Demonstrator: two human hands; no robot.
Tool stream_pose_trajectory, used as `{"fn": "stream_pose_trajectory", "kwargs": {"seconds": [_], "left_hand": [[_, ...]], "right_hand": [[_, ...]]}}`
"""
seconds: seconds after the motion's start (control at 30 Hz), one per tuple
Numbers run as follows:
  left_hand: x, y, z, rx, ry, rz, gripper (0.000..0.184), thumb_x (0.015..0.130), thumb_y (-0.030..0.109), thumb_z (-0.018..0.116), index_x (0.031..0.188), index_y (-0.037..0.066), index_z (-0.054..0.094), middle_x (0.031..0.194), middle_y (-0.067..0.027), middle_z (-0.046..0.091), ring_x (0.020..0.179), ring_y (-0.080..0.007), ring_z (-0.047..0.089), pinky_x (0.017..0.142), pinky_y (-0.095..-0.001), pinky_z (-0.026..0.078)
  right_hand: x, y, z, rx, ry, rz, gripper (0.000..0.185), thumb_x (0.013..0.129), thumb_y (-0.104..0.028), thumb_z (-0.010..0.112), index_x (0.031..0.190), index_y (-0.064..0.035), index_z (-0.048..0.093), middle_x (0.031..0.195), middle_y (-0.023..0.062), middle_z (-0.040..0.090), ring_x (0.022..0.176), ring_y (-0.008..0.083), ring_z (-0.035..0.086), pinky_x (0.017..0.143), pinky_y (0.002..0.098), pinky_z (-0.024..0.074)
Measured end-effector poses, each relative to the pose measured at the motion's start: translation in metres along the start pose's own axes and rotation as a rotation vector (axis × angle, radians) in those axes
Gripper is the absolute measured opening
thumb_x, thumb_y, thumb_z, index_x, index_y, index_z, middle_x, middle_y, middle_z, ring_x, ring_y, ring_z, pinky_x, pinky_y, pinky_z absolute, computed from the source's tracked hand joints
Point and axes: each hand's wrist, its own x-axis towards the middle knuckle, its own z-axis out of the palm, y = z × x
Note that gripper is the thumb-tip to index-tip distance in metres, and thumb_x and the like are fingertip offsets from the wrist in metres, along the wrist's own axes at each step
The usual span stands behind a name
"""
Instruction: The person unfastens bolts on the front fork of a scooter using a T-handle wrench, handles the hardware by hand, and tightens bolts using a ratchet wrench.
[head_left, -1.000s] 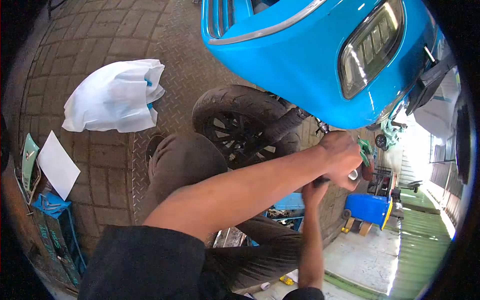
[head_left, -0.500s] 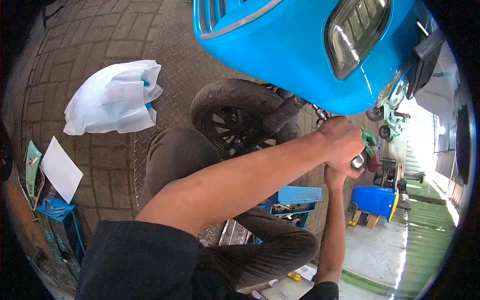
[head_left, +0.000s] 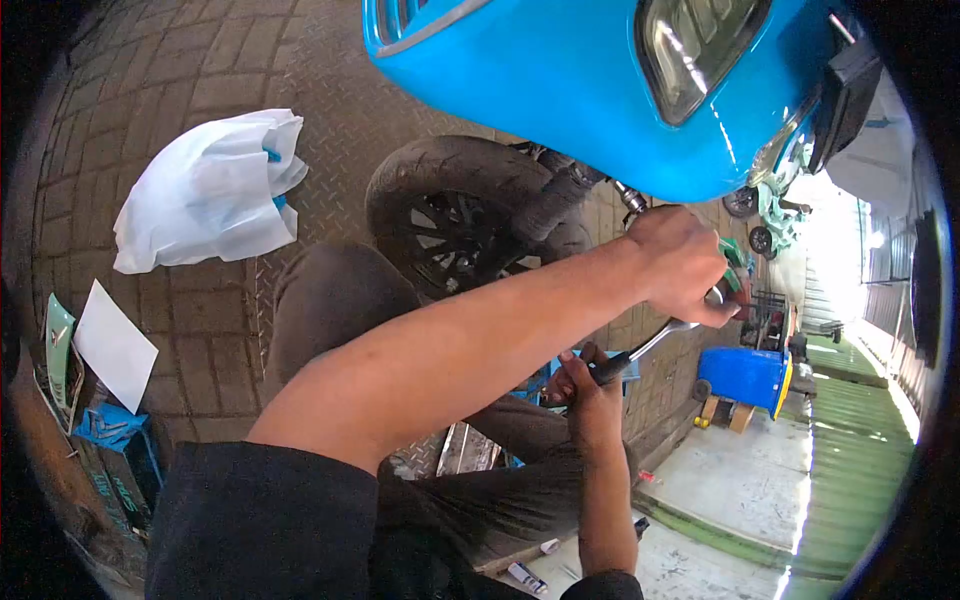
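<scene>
A socket wrench with a black grip and chrome shaft is in both hands. My left hand is closed around its head end, just under the blue front panel of a motorbike. From this fist a metal extension reaches toward the underside of the panel; its far tip is hidden. My right hand grips the black handle lower down, above my bent leg. Beside my left forearm are the front tyre and the dark fork leg. The headlight sits in the panel above.
On the paving to the left lies a white plastic bag with something blue inside. A white sheet leans near a blue metal box. A blue bin stands at the right, and other motorbikes are farther back.
My right hand has moved down and left with the handle, away from my left fist, exposing the chrome shaft. My left hand stays at the wrench head. The whole view has shifted slightly.
</scene>
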Motion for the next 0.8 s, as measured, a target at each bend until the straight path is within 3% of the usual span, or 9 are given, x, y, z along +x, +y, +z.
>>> {"fn": "stream_pose_trajectory", "kwargs": {"seconds": [0.1,0.17,0.27,0.43,0.5,0.53,0.57,0.7,0.8], "left_hand": [[0.003,-0.002,0.004,0.075,-0.045,-0.013,0.068,0.085,0.068,0.060,0.072,0.003,0.076,0.071,-0.0211,0.071,0.067,-0.0385,0.073,0.062,-0.0499,0.060],[0.004,-0.001,0.001,0.084,-0.050,0.000,0.066,0.083,0.067,0.062,0.073,0.004,0.077,0.072,-0.0211,0.072,0.068,-0.0383,0.074,0.062,-0.0495,0.060],[0.005,-0.003,-0.001,0.101,-0.066,0.019,0.063,0.079,0.066,0.066,0.074,0.004,0.078,0.074,-0.0210,0.073,0.071,-0.0380,0.075,0.064,-0.0490,0.061],[0.004,-0.009,0.010,0.054,0.015,0.001,0.060,0.072,0.065,0.073,0.076,0.006,0.079,0.078,-0.0198,0.074,0.075,-0.0382,0.076,0.067,-0.0489,0.062],[-0.003,-0.006,-0.001,0.022,-0.052,0.099,0.062,0.071,0.067,0.074,0.077,0.006,0.079,0.078,-0.0195,0.074,0.075,-0.0386,0.076,0.067,-0.0490,0.062],[-0.004,-0.004,-0.001,0.063,-0.105,0.092,0.065,0.072,0.070,0.073,0.077,0.005,0.079,0.078,-0.0201,0.074,0.075,-0.0385,0.076,0.067,-0.0488,0.062],[-0.005,-0.001,-0.004,0.035,-0.127,0.093,0.065,0.072,0.070,0.073,0.077,0.005,0.079,0.078,-0.0201,0.074,0.075,-0.0385,0.076,0.067,-0.0488,0.062],[0.002,-0.002,-0.014,0.004,-0.131,0.057,0.068,0.080,0.072,0.065,0.074,0.005,0.077,0.074,-0.0207,0.073,0.072,-0.0384,0.075,0.066,-0.0500,0.061],[0.001,0.002,-0.015,0.022,-0.117,-0.038,0.069,0.086,0.069,0.060,0.076,0.003,0.078,0.075,-0.0224,0.072,0.072,-0.0388,0.075,0.065,-0.0496,0.061]], "right_hand": [[0.038,0.005,-0.037,-0.430,0.011,-0.085,0.015,0.096,-0.006,0.072,0.093,-0.0017,0.058,0.072,0.0046,0.057,0.065,0.0166,0.057,0.063,0.0333,0.0484],[0.102,0.012,-0.105,-0.734,0.023,-0.484,0.021,0.098,-0.015,0.069,0.109,0.0033,0.067,0.085,0.0105,0.070,0.076,0.0199,0.067,0.067,0.0353,0.0526],[0.189,-0.010,-0.177,-0.930,0.174,-0.882,0.035,0.099,-0.017,0.069,0.128,0.0009,0.063,0.114,0.0129,0.071,0.105,0.0282,0.067,0.092,0.0407,0.0527],[0.229,0.025,-0.185,-1.030,0.266,-0.869,0.048,0.098,-0.019,0.072,0.138,0.0007,0.056,0.137,0.0161,0.062,0.125,0.0290,0.060,0.106,0.0403,0.0463],[0.152,0.015,-0.110,-0.844,0.344,-0.910,0.045,0.098,-0.021,0.072,0.134,0.0032,0.058,0.132,0.0180,0.065,0.124,0.0301,0.062,0.104,0.0409,0.0480],[0.138,0.018,-0.103,-0.886,0.392,-0.815,0.036,0.099,-0.020,0.070,0.124,0.0042,0.061,0.113,0.0153,0.071,0.104,0.0244,0.068,0.086,0.0367,0.0536],[0.119,0.031,-0.097,-0.889,0.405,-0.780,0.036,0.099,-0.020,0.070,0.124,0.0042,0.061,0.113,0.0153,0.071,0.104,0.0244,0.068,0.086,0.0367,0.0536],[0.017,0.022,-0.016,-0.184,0.204,-0.096,0.022,0.098,-0.013,0.073,0.091,-0.0026,0.055,0.073,0.0051,0.057,0.062,0.0165,0.058,0.056,0.0328,0.0480],[-0.018,-0.001,0.017,0.102,0.125,-0.021,0.025,0.098,-0.012,0.073,0.085,-0.0064,0.052,0.066,0.0013,0.050,0.054,0.0128,0.051,0.050,0.0302,0.0425]]}}
